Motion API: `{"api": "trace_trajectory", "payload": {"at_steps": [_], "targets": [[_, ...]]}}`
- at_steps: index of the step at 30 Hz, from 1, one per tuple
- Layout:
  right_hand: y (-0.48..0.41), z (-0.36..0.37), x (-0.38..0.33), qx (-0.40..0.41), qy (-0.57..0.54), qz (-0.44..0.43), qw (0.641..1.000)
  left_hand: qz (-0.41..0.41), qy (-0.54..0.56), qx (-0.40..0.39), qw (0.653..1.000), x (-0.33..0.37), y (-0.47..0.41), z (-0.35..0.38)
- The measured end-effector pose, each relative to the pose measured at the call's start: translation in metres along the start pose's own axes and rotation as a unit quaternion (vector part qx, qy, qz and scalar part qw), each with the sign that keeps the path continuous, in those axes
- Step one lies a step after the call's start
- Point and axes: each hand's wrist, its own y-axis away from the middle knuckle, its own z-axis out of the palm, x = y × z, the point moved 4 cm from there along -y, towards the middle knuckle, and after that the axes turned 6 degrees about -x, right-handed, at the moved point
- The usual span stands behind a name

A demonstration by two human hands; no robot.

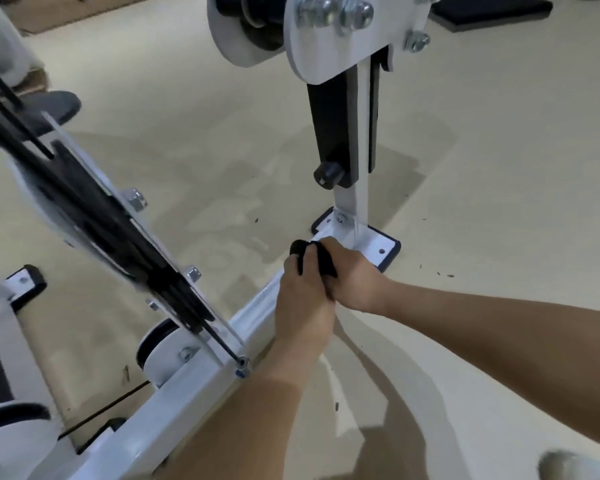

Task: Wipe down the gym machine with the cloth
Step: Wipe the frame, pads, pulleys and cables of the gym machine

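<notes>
The black fabric cloth (318,260) is held over the far end of the white steel base rail (201,379), at 8 o'clock from the white bolted foot plate (378,244) of the white upright post (350,200). The left hand (303,301) grips the cloth, fingers curled over it. The right hand (355,284), at 2 o'clock from the left hand and touching it, also grips the cloth. The rail rests on the beige floor (194,109).
</notes>
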Motion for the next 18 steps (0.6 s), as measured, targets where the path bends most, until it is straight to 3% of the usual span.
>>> {"api": "trace_trajectory", "payload": {"at_steps": [3,6,11,14,18], "targets": [[-0.012,0.011,0.023,-0.040,0.065,-0.073,0.994,-0.026,-0.106,0.000,0.994,-0.019,-0.015,-0.009],[-0.023,0.017,0.042,-0.083,0.153,-0.170,0.970,-0.016,-0.257,-0.027,0.966,-0.029,-0.015,-0.008],[-0.035,-0.001,0.065,0.035,0.252,-0.300,0.919,-0.030,-0.341,-0.044,0.938,-0.018,-0.032,0.023],[-0.039,-0.010,0.079,0.079,0.220,-0.276,0.932,-0.033,-0.310,-0.039,0.949,-0.005,-0.063,0.042],[-0.034,-0.029,0.121,0.089,-0.033,-0.105,0.990,-0.064,-0.132,0.038,0.988,0.016,-0.110,0.049]]}}
